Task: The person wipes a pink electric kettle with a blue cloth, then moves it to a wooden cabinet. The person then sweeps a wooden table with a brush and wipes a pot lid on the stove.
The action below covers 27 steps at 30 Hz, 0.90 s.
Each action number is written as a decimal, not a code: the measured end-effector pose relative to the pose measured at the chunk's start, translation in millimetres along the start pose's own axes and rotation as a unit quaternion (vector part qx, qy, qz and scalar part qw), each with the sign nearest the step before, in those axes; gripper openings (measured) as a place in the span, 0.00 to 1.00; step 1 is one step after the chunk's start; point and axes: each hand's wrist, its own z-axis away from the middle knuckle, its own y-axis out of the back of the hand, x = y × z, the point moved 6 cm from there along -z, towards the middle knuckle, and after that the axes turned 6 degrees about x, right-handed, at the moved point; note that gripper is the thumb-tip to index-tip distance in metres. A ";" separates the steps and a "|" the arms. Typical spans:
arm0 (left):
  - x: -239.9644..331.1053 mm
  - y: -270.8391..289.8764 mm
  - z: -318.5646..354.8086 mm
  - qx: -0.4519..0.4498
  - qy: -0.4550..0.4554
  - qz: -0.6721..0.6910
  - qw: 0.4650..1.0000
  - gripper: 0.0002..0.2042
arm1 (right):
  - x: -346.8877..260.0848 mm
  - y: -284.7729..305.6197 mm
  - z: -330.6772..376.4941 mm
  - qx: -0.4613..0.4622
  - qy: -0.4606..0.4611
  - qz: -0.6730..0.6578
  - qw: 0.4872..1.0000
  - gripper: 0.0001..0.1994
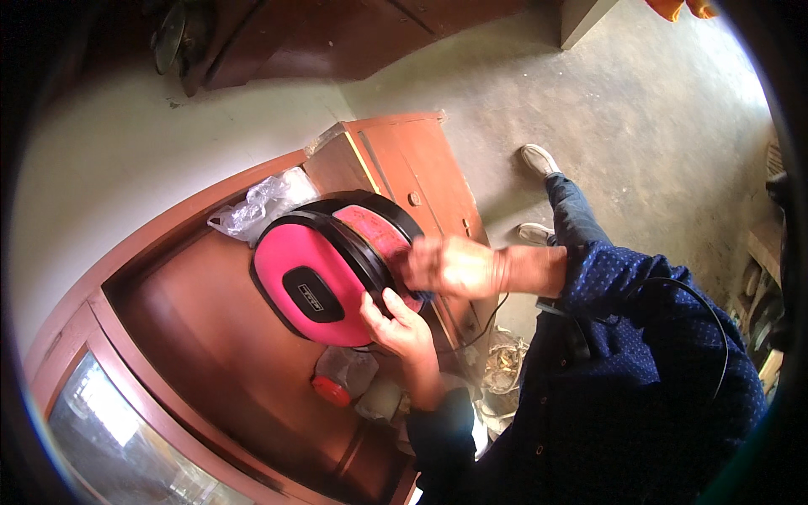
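A round pink and black appliance (313, 278) with a lifted hinged lid stands on a brown wooden cabinet top (210, 337). My left hand (402, 324) grips the black rim at the lid's lower right edge. My right hand (453, 265), blurred, reaches into the pink inner bowl (374, 231) behind the lid with fingers curled; what it holds is hidden. A blue cloth edge shows under it.
A crumpled clear plastic bag (265, 202) lies behind the appliance. A clear jar with a red cap (337, 383) lies in front of it. A lower wooden cupboard (412, 168) stands to the right, above a concrete floor (640, 118). Glass cabinet front (126, 446) lower left.
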 end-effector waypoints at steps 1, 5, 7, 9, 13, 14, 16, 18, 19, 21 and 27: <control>0.9 1.1 0.7 -0.011 0.014 -0.013 1.000 0.20 | 14.2 9.2 -11.7 0.065 -0.051 -0.010 0.997 0.16; 2.5 2.4 2.5 -0.021 0.034 -0.040 0.998 0.19 | 79.4 -9.7 -84.4 0.160 -0.119 0.066 0.978 0.24; 2.0 1.3 1.1 -0.002 0.020 -0.026 0.999 0.19 | 87.4 -25.9 -86.1 0.064 -0.131 0.087 0.985 0.23; -2.3 -0.2 1.0 -0.013 0.033 -0.018 0.999 0.18 | 77.5 -18.3 -65.0 0.048 -0.126 0.079 0.988 0.20; -4.9 -1.3 3.9 -0.018 0.035 -0.063 0.997 0.19 | 68.2 18.4 -10.6 -0.026 -0.258 -0.065 0.963 0.19; -7.3 -1.3 5.6 -0.039 0.054 -0.062 0.996 0.19 | 71.7 26.9 -15.1 0.029 -0.266 -0.073 0.961 0.16; -8.0 0.8 7.0 -0.040 0.056 -0.064 0.996 0.19 | 85.9 24.7 -46.4 0.127 -0.243 -0.101 0.956 0.18; -9.4 1.4 7.4 -0.042 0.055 -0.048 0.996 0.19 | 107.6 -2.4 -97.2 0.140 -0.175 -0.057 0.973 0.21; -11.0 2.1 7.3 -0.041 0.057 -0.042 0.997 0.19 | 122.1 -18.9 -113.7 0.086 -0.183 -0.051 0.978 0.16; -13.4 1.5 8.2 -0.040 0.056 -0.046 0.997 0.18 | 131.5 -41.0 -117.4 0.073 -0.230 -0.043 0.970 0.08; -14.7 -0.5 9.3 -0.027 0.061 -0.045 0.997 0.18 | 64.6 2.6 -11.1 0.054 -0.303 -0.015 0.951 0.10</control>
